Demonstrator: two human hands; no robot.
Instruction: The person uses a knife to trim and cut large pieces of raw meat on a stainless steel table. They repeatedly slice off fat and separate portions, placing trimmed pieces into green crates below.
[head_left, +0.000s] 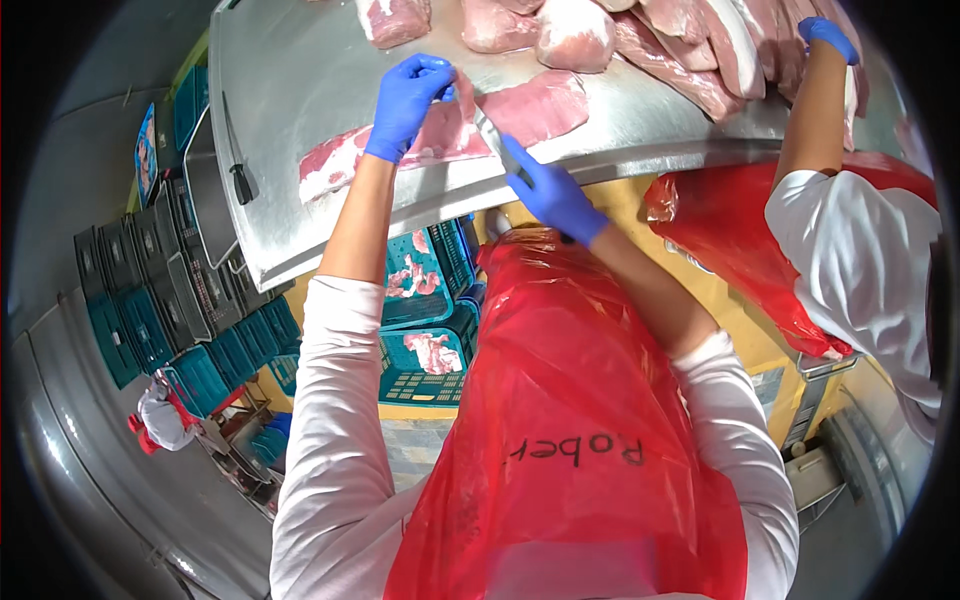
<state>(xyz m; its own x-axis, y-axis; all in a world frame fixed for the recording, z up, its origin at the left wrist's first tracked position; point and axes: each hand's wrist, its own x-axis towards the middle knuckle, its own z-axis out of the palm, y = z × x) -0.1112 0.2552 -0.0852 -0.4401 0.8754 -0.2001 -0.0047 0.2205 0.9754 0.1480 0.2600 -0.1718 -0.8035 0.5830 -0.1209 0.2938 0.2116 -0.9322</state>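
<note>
My blue-gloved left hand is closed, pinching a raised flap of pink meat above a long, flat cut with white fat along it, lying on the steel table near its front edge. My blue-gloved right hand is wrapped round a knife, whose blade points up-left against the meat, just below and right of my left hand. Several larger pink cuts lie farther back on the table.
The steel table carries another knife at left. Teal crates holding trimmings sit below; stacked crates stand left. A co-worker in a red apron works at right, gloved hand at the meat. Another person is lower left.
</note>
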